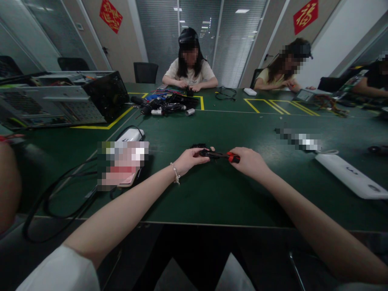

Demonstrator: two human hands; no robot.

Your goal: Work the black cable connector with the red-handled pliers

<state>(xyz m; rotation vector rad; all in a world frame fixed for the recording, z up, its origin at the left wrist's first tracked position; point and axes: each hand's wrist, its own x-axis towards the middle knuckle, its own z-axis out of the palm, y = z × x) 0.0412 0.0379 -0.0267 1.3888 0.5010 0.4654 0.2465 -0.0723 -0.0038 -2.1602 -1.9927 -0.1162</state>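
My left hand [188,161], with a bracelet at its wrist, pinches a small black piece [203,153] just above the green table. Its exact kind is too dark to make out. My right hand [251,162] is closed around the red-and-black handles of pliers [226,155]. Their dark jaws point left and meet the black piece at my left fingertips. Just behind my left fingers, a small dark heap [198,146] lies on the table.
An opened computer case [60,101] stands at the left. A phone [124,165] and white power bank [130,135] with looping cables lie by my left arm; another power bank [348,171] lies right. Cables and tools [169,103] are heaped ahead. Co-workers [190,68] sit opposite.
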